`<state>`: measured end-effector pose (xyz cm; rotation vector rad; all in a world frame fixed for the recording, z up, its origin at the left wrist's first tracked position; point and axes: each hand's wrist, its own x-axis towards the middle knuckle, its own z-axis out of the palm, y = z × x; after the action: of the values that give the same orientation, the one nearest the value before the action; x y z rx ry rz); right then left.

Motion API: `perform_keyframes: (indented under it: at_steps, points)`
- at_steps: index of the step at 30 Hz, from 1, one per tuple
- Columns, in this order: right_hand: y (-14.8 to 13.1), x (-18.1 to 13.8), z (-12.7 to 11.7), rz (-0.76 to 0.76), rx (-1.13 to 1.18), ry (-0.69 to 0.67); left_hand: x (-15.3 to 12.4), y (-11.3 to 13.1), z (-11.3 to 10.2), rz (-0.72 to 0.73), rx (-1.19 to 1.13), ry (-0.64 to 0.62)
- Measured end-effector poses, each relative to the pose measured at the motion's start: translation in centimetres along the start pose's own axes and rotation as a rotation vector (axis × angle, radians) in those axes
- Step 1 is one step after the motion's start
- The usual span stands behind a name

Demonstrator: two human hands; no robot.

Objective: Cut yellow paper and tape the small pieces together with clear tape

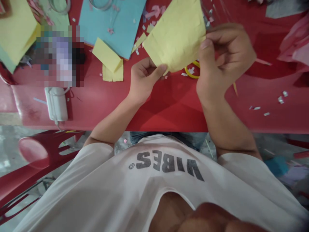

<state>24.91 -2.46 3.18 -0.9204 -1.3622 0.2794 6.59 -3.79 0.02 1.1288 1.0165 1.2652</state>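
A sheet of yellow paper is held up over the red table between my two hands. My left hand pinches its lower left corner between thumb and fingers. At the sheet's right edge my right hand grips it, thumb in front and fingers curled behind. Below the sheet, partly hidden by my right hand, is a yellow ring-shaped handle. To the left of my left hand lie a folded yellow paper strip and a smaller yellow piece with small cuts along its lower edge.
Blue paper lies at the back, with a tape roll on it. A white power bank with a cable sits front left. Paper scraps are scattered about the red table. A pencil tip shows by my right wrist. Red chair at left.
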Motion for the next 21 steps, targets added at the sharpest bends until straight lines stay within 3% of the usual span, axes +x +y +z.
perform_keyframes:
  at_steps: [5,15,21]
  points:
    - [0.4,0.3,-0.1,0.026,-0.007,0.016,-0.3,1.8,0.1,0.047,0.041,0.047]
    - [-0.9,1.1,-1.2,0.068,0.089,0.036,1.1,0.2,-1.6,0.146,0.037,0.003]
    - [2.5,0.3,-0.7,0.294,0.313,-0.259,1.4,0.6,-2.0,0.180,0.020,-0.014]
